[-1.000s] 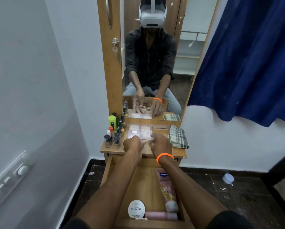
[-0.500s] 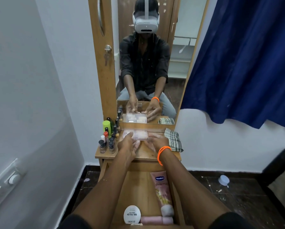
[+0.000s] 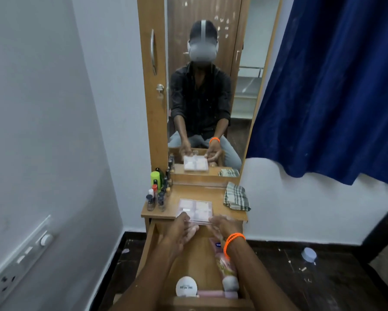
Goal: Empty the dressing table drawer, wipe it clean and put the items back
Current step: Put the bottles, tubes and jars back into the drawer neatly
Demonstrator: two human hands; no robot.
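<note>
The left hand [image 3: 181, 230] and the right hand [image 3: 221, 225] each pinch a near corner of the clear compartment box [image 3: 195, 209], fingers curled under its front edge, so the box stays level with its near edge raised off the dressing table top [image 3: 231, 215] and overhanging the open drawer [image 3: 202, 254]; whether its far edge rests on the top cannot be confirmed. The box is a flat, transparent rectangular case divided into compartments with pale pink and white contents. A pink lotion tube [image 3: 224, 263] and a white round container [image 3: 186, 286] lie in the drawer, which suggests the items are being put back.
</note>
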